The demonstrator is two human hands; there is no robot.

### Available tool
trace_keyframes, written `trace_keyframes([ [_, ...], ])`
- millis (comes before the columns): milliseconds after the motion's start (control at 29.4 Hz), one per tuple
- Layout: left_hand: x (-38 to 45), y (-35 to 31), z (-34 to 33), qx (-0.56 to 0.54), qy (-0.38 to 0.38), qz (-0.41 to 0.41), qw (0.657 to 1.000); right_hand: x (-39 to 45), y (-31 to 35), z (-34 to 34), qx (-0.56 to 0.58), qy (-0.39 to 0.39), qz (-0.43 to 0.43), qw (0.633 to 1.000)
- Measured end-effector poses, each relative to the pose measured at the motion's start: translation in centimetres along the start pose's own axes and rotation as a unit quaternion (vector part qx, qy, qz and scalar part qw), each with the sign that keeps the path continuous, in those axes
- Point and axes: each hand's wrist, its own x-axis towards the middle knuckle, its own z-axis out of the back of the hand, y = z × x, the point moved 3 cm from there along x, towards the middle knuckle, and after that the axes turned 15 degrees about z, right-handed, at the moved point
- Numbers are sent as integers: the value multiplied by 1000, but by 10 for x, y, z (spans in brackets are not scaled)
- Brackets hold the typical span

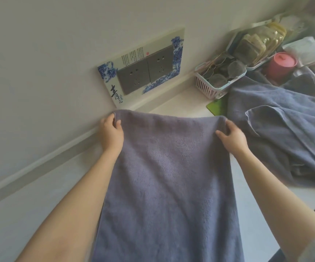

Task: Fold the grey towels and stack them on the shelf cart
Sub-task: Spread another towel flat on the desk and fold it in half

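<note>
A grey towel [169,176] stretches from the bottom of the view up to the wall, spread over a white counter [181,103]. My left hand [111,133] pinches its far left corner, thumb on top. My right hand [230,135] grips its far right corner. More grey towels [285,129] lie crumpled in a heap on the counter to the right. The shelf cart is not in view.
A wall plate with two grey sockets and a blue-and-white surround [145,70] sits just beyond the towel. A pink basket of glasses [215,80], a clear box of packets [254,48], a pink lidded pot [281,63] and a green pad [217,106] crowd the counter's far right.
</note>
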Motion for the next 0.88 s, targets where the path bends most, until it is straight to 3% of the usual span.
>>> trace_keyframes([
  [68,-16,3,-5,41,-15,-16,999,-10,0,-5,-147,29,-17,989],
  [136,-40,7,-11,82,-35,-70,994,-26,7,-12,-248,-18,25,968],
  [238,-92,23,-36,167,30,-246,954,-64,25,-49,-245,-52,255,934],
  [340,-124,62,-55,278,104,-320,900,-107,21,-90,-255,91,410,871],
  [408,-116,86,-51,333,97,-310,885,-108,6,-93,-283,136,397,863],
  [612,-94,96,-36,338,70,-182,921,-76,-6,-72,-303,76,171,934],
  [646,-99,89,-38,324,67,-176,927,-79,1,-76,-295,73,174,937],
  [714,-118,72,-50,293,90,-244,920,-90,18,-90,-278,92,248,923],
  [782,-135,64,-60,297,124,-350,880,-98,23,-102,-284,121,330,892],
  [816,-135,66,-61,309,127,-367,868,-97,21,-103,-288,130,341,885],
  [885,-121,77,-57,330,109,-321,881,-86,11,-92,-293,110,298,902],
])
